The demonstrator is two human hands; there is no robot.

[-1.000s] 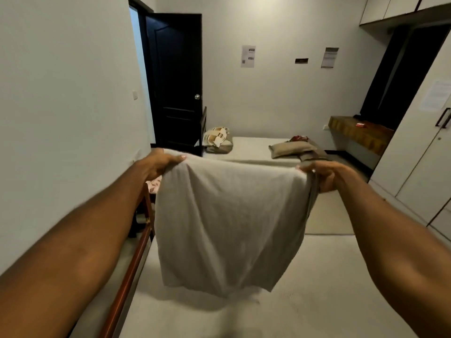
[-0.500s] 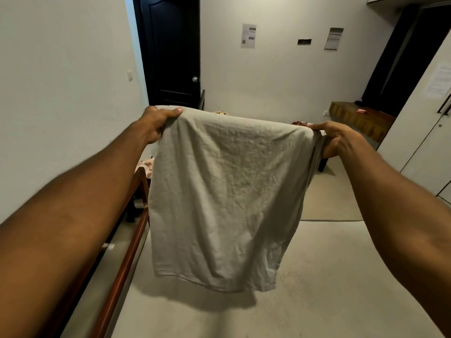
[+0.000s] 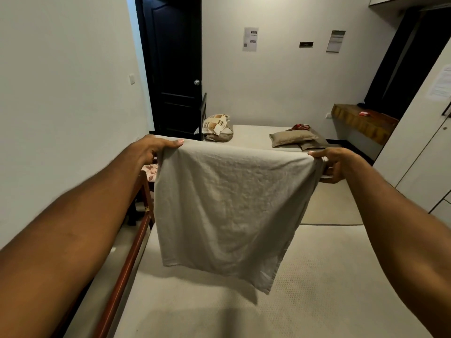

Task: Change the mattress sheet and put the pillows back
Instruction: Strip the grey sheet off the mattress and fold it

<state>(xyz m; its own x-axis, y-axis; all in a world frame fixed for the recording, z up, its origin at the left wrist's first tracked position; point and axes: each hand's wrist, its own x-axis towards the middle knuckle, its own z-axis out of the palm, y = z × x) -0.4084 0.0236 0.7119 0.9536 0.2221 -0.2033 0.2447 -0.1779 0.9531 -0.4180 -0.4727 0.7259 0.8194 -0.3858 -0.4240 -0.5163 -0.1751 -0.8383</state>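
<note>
we see pale walls (image 3: pixel 280 89) with two paper notices (image 3: pixel 250 39), a dark door (image 3: pixel 174 69) at the far left, a wooden shelf (image 3: pixel 363 120) and white wardrobe doors (image 3: pixel 419 152) on the right.

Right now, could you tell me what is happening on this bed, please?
A person holds a pale grey cloth stretched out in the air by its top corners, the left hand gripping one and the right hand the other. It hangs above the mattress. At the far end lie a tan pillow and a patterned pillow.
</note>
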